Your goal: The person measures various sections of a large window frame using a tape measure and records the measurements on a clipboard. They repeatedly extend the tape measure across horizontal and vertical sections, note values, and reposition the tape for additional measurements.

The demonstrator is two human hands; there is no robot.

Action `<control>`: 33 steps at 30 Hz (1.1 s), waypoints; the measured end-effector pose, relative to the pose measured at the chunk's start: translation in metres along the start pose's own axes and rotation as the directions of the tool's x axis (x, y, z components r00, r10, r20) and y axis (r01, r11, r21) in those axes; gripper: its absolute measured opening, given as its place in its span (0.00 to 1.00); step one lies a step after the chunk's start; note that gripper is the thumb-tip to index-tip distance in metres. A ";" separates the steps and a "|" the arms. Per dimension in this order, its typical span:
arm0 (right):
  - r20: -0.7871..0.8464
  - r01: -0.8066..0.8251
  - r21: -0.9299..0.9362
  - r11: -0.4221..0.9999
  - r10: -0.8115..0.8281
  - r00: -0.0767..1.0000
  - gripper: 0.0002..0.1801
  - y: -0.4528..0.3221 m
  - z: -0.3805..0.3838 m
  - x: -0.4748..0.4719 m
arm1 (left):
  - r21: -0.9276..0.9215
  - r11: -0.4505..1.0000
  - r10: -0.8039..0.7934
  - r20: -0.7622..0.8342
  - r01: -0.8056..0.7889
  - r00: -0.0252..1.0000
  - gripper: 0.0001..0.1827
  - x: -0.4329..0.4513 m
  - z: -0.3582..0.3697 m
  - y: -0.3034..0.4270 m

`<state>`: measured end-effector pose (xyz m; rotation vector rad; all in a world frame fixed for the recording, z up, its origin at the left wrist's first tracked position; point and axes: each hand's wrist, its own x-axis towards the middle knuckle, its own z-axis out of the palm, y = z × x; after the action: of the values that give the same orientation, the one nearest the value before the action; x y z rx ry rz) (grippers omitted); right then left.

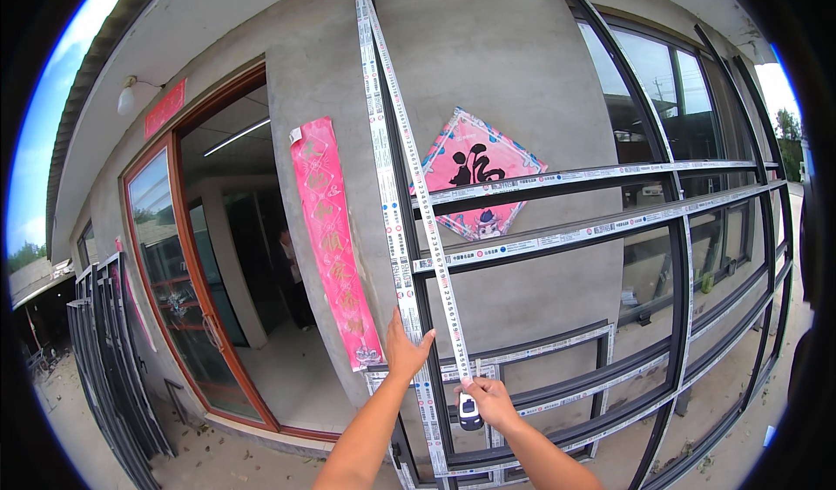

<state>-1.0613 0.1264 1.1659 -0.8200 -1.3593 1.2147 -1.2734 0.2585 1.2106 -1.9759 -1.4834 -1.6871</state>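
A tall window frame of dark metal profiles, faced with printed protective film, stands before me. Its left upright (385,183) is straddled by my left hand (406,351), thumb on the right side and fingers on the left. In my right hand (493,400) is a tape measure (469,413) with a black and white case. The pulled-out tape blade (428,219) runs from the case up to the top of the upright, slanting a little away from it lower down. My right thumb lies on the blade close to the case mouth.
Crossbars (562,237) reach right to further uprights (684,281). A smaller frame (555,343) leans behind, against the grey wall (522,300). Left are a doorway with a brown-framed glass door (163,261), a person (287,261) inside, and stacked dark frames (114,359).
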 end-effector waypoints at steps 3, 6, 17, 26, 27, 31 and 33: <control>-0.003 -0.027 -0.012 1.000 0.027 1.000 0.22 0.005 0.005 0.002 | -0.087 0.995 0.039 -0.045 -0.042 0.998 0.50 -0.002 0.015 -0.012; -0.016 -0.024 -0.019 1.000 0.024 1.000 0.22 0.010 0.011 0.004 | -0.171 0.980 0.080 -0.128 -0.102 0.989 0.43 -0.005 0.027 -0.017; -0.026 -0.030 0.033 0.999 0.031 0.999 0.21 0.028 0.033 0.021 | -0.266 0.953 0.104 -0.151 -0.142 0.983 0.42 -0.007 0.034 -0.023; -0.020 -0.034 -0.003 0.999 0.034 0.999 0.24 0.036 0.038 0.024 | -0.245 0.959 0.109 -0.158 -0.145 0.982 0.43 -0.006 0.036 -0.025; -0.023 -0.019 -0.014 1.000 0.019 1.000 0.24 0.036 0.038 0.023 | -0.259 0.954 0.111 -0.158 -0.150 0.981 0.43 -0.006 0.036 -0.025; -0.026 -0.020 -0.001 1.000 0.020 0.999 0.24 0.035 0.038 0.023 | -0.255 0.955 0.110 -0.157 -0.148 0.981 0.42 -0.006 0.035 -0.023; -0.029 -0.026 0.005 1.000 0.026 0.999 0.23 0.034 0.037 0.024 | -0.256 0.953 0.124 -0.170 -0.165 0.978 0.42 -0.007 0.035 -0.023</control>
<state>-1.1073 0.1493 1.1432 -0.8519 -1.3257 1.2212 -1.2660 0.2888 1.1824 -1.9711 -1.0783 -2.0103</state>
